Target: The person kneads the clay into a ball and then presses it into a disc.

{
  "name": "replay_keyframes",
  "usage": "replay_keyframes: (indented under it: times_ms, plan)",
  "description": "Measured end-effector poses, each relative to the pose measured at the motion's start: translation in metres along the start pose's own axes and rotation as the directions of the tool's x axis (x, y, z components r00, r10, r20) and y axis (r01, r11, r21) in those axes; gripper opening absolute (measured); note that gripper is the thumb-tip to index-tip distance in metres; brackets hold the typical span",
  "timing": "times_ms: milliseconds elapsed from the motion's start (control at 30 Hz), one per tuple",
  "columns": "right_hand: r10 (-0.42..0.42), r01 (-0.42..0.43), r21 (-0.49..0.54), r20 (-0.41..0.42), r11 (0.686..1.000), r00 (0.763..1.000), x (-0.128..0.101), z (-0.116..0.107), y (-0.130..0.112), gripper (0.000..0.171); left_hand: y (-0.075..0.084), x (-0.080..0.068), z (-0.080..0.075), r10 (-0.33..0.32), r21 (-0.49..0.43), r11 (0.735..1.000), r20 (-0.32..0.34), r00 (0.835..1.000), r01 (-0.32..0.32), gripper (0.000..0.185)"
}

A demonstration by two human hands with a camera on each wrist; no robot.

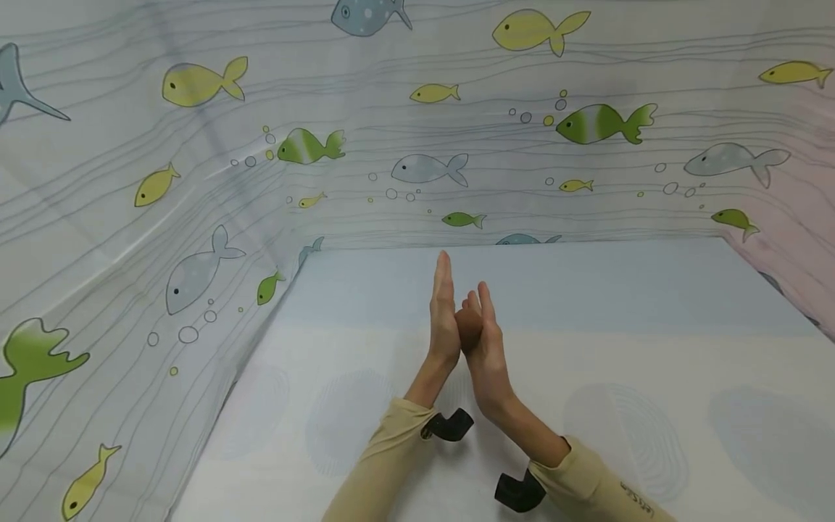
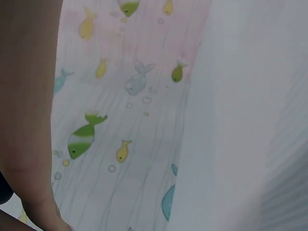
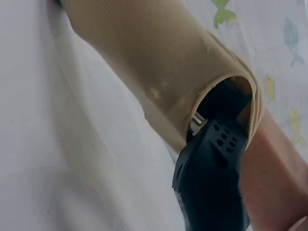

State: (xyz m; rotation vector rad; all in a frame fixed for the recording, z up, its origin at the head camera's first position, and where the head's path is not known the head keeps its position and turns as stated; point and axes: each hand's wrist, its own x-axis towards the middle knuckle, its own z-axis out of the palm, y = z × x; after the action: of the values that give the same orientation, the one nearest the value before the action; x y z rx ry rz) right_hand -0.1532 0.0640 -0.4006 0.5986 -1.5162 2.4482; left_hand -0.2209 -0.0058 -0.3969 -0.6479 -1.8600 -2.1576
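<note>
Left fingers: straight, laid together, pointing to the far side of the scene; they curl round nothing.
Right fingers: extended, somewhat spread, pointing the same way; likewise not curled round anything.
Brown ball: between the two palms, touching both.
Left hand: edge-on at the ball's left side, reaching farther than the other.
Right hand: at the ball's right side, palm turned toward it.
Sleeves: beige, on both forearms, entering from the near side; lettering on the right one, not legible.
Black devices: one at each cuff.
Table: white with pale blue rounds and a blue far band, beneath the hands.
Fish-print fabric: standing along the far, left and right sides.
</note>
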Motion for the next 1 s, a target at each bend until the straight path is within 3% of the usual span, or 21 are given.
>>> replay_keyframes:
  times_ms: [233, 533, 800, 1000]
  plan:
    - [0.028, -0.027, 0.017, -0.042, 0.999, 0.999, 0.003, 0.000, -0.010, 0.065, -0.005, -0.001, 0.000, -0.030, 0.011, 1.000, 0.041, 0.999, 0.029, 0.065]
    - [0.089, -0.084, 0.040, -0.153, 0.996, 0.984, 0.015, -0.012, -0.022, 0.072, -0.008, -0.010, 0.015, -0.033, 0.023, 0.999, 0.137, 0.990, 0.030, 0.066]
    - [0.077, -0.064, 0.065, -0.230, 0.996, 0.970, 0.028, -0.035, -0.021, 0.074, -0.009, -0.024, 0.035, -0.032, -0.035, 0.999, 0.250, 0.968, 0.042, 0.070]
    - [0.051, -0.027, 0.086, -0.294, 0.996, 0.954, 0.038, -0.053, -0.023, 0.079, -0.009, -0.033, 0.046, -0.032, -0.016, 0.999, 0.307, 0.951, 0.038, 0.068]
